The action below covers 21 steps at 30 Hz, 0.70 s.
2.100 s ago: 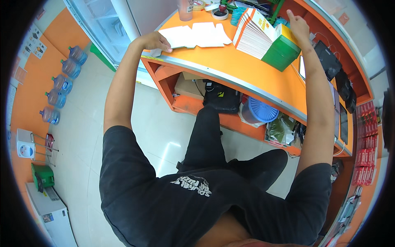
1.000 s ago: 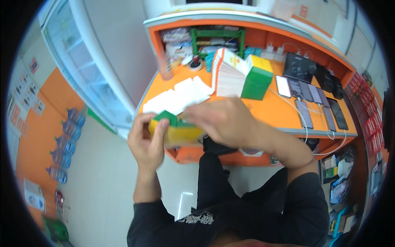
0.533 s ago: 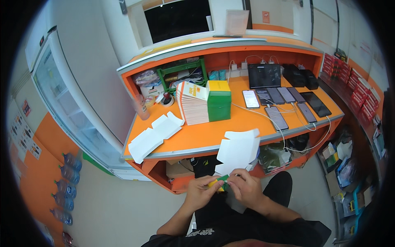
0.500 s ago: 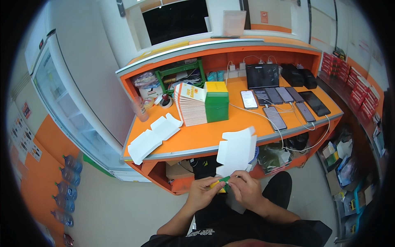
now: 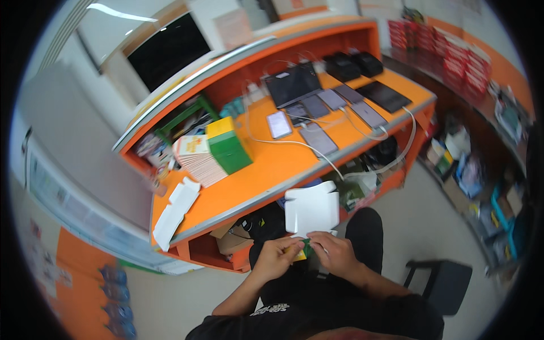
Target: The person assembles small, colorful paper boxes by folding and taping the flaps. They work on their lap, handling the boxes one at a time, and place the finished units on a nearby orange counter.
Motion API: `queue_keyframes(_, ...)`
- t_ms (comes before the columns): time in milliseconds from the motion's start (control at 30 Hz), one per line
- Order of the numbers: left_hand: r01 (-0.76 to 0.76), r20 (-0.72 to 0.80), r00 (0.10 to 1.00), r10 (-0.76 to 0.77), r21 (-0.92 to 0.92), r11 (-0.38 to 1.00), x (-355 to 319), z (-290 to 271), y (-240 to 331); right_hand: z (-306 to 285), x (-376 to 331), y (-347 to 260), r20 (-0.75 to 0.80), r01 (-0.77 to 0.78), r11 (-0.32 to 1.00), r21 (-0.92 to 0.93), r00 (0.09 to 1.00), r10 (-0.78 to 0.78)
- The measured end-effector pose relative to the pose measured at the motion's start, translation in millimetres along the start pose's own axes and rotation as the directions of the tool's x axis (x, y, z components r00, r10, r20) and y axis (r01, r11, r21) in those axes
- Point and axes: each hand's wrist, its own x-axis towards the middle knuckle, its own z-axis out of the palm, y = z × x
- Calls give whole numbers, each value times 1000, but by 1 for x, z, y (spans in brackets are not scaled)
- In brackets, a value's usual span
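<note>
Between my hands, above my lap, is an unfolded carton (image 5: 311,212) with a white inside and rounded flaps, its wide panel standing out beyond my fingers toward the desk. A green and yellow outer part of it shows between my fingertips. My left hand (image 5: 276,259) pinches the yellow and green side. My right hand (image 5: 336,255) has its fingers closed on the green edge close beside the left thumb. My fingers hide the exact fold. Another white carton blank (image 5: 177,212) lies open at the left end of the orange desk (image 5: 249,181).
A fanned stack of white and orange cards or flat cartons (image 5: 199,164) stands beside a green and yellow box (image 5: 232,153). Several phones (image 5: 317,140) with white cables, a tablet (image 5: 385,96) and a laptop (image 5: 293,85) lie right. A dark stool (image 5: 442,286) stands on the floor.
The whole view has turned and shifted, bringing the stool into sight at right. My hands stay together on the carton, whose white panel now spreads wider and more squarely before me.
</note>
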Motion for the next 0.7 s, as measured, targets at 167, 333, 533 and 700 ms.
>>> queue_keyframes(167, 35, 15, 999, -37, 88, 995, 15, 5, 2, 11, -7, 25, 20, -96, 988, 119, 995, 94)
queue_keyframes(333, 140, -46, 990, -134, 189, 972, 29, 3, -5, 23, -3, 44, 43, -132, 977, 168, 991, 127)
queue_keyframes(533, 177, -54, 984, -169, 228, 958, 42, -4, -20, 35, 2, 63, 178, -162, 964, 210, 976, 125)
queue_keyframes(700, 200, -34, 980, -197, 175, 964, 47, -1, -25, 37, 9, 76, 313, -246, 951, 186, 933, 180)
